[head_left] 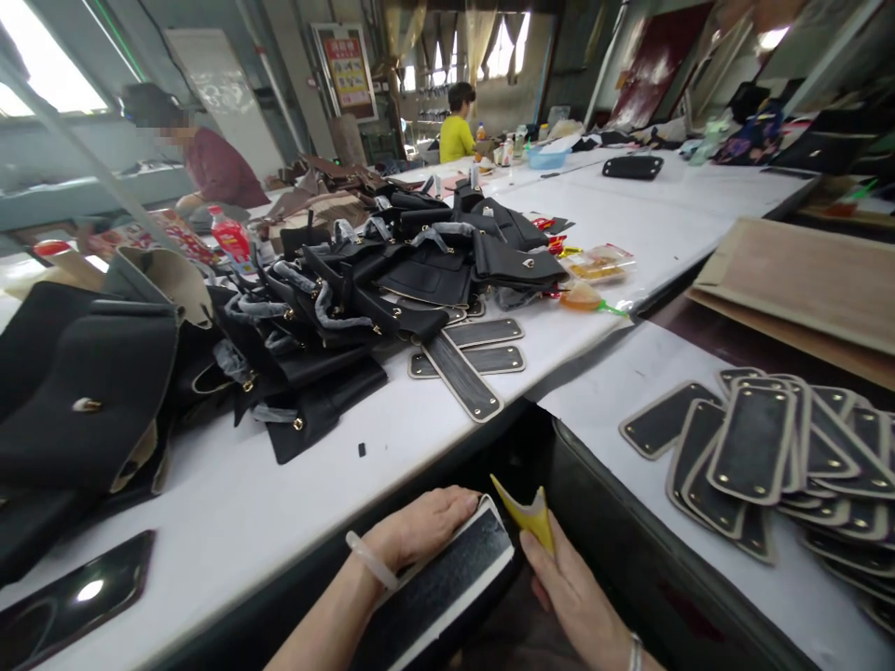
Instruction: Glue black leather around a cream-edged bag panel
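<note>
My left hand [423, 527] grips the upper edge of a long black panel [447, 592] with pale borders, tilted over the dark gap at the table's front. Its fingers lie along the far side, partly hidden. My right hand [577, 592] pinches a folded yellow sheet [535, 518] with a greyish inner side, just right of the panel's end and apart from it. Several black panels with pale rims and metal studs [751, 443] lie piled on the right-hand table. A few similar strips [465, 373] rest on the white table ahead.
Black bags [406, 270] with wrapped handles are heaped across the white table [280, 522]. A phone [76, 596] lies at the left front, with a red-labelled bottle [229, 240] behind. Brown sheets [804, 280] are stacked at right. Two people [216, 168] sit farther back.
</note>
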A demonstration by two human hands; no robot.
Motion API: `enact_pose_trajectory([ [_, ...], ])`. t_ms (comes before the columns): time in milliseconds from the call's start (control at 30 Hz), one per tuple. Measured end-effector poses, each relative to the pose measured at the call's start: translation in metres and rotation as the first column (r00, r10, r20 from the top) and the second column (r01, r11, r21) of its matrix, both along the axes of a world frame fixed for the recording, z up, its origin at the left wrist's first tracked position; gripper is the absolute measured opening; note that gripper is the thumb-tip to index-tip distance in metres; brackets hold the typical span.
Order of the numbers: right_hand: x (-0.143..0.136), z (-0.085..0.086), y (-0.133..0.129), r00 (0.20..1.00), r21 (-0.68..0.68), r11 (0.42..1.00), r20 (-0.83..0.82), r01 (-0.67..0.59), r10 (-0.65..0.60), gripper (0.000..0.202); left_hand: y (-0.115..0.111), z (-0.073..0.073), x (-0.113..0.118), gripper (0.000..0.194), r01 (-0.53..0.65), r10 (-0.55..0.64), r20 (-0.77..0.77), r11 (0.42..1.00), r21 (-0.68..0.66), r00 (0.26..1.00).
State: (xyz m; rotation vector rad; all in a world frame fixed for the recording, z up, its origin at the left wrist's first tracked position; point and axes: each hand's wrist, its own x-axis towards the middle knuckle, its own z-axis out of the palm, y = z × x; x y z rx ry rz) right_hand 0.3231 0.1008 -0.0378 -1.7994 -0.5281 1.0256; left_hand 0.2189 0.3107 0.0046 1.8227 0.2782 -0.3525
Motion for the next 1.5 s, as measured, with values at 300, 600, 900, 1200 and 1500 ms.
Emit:
enact_pose_trajectory([
  [300, 0.097, 0.034, 0.038, 0.632, -0.29, 0.597, -0.034, -0.748, 0.774, 0.063, -0.001, -0.004, -0.003, 0.053, -0.058, 0.055, -0.068, 0.997, -0.041, 0.996],
  [600, 0.11, 0.058, 0.109, 0.083, -0.544, 0.546, 0.656, -0.637, 0.75, 0.055, -0.002, -0.003, -0.006, 0.073, -0.262, 0.237, -0.167, 0.954, -0.146, 0.957],
  [900, 0.108, 0.059, 0.139, -0.255, -0.578, 0.404, 0.744, -0.709, 0.618, 0.06, 0.002, 0.005, -0.005, 0.067, -0.228, 0.226, -0.1, 0.974, -0.006, 0.969],
  [1200, 0.105, 0.063, 0.147, -0.355, -0.617, 0.314, 0.719, -0.722, 0.598, 0.053, 0.002, 0.014, -0.001, 0.039, -0.113, 0.113, 0.001, 0.991, 0.07, 0.994],
  [1500, 0.098, 0.066, 0.148, -0.388, -0.669, 0.287, 0.67, -0.686, 0.633, 0.055, 0.0, 0.012, -0.003, 0.035, -0.128, 0.128, 0.005, 0.988, 0.086, 0.992],
])
